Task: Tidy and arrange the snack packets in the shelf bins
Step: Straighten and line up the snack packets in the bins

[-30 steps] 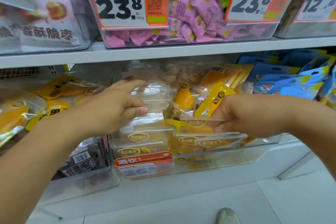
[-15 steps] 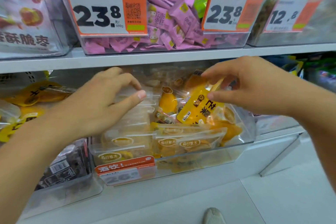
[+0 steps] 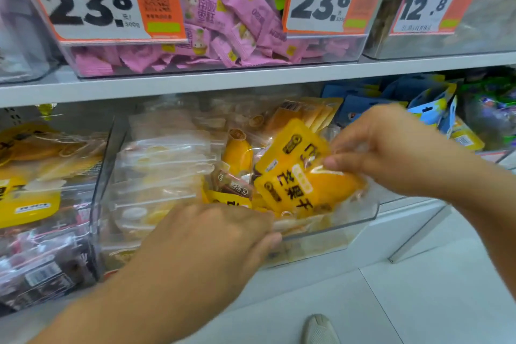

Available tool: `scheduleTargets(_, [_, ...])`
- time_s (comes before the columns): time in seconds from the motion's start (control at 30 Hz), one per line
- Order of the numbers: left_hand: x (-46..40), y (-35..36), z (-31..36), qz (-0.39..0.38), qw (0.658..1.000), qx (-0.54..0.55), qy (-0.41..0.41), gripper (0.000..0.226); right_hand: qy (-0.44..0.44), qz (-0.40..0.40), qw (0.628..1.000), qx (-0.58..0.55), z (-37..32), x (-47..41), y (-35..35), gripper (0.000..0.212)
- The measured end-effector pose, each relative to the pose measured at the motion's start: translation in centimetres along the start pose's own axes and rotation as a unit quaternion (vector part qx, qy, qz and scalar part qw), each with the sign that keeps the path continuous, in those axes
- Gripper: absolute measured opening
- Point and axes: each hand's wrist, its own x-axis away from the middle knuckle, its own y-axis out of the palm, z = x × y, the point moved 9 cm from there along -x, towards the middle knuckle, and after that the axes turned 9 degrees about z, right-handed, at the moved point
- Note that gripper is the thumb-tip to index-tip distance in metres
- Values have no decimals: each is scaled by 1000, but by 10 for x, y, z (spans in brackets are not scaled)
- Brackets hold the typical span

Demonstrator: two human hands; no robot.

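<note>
Right hand point(image 3: 391, 148) pinches 2 yellow mango packets point(image 3: 301, 176) above clear bin point(image 3: 349, 220); left hand point(image 3: 217, 234) curls over front row, grip unclear. Risk: slick film slips, topples stacked rows.

The clear bin point(image 3: 363, 218) is open on top, under the upper shelf point(image 3: 195, 81), which limits reach from above. Packets point(image 3: 162, 165) crowd its left side; the side wall point(image 3: 106, 165) blocks sideways passage.
</note>
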Motion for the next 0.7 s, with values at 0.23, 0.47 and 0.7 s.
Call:
scheduleTargets(0.23, [-10, -35, -33, 160, 963, 165, -142, 35, -120, 184, 947, -232, -32, -4, -26, 9])
scheduleTargets(0.47, [-8, -29, -104, 192, 836, 359, -369, 73, 14, 67, 844, -532, -8, -15, 38, 25])
scheduleTargets(0.7, [-29, -27, -100, 140, 860, 379, -312, 8, 25, 50, 926, -374, -5, -9, 35, 15])
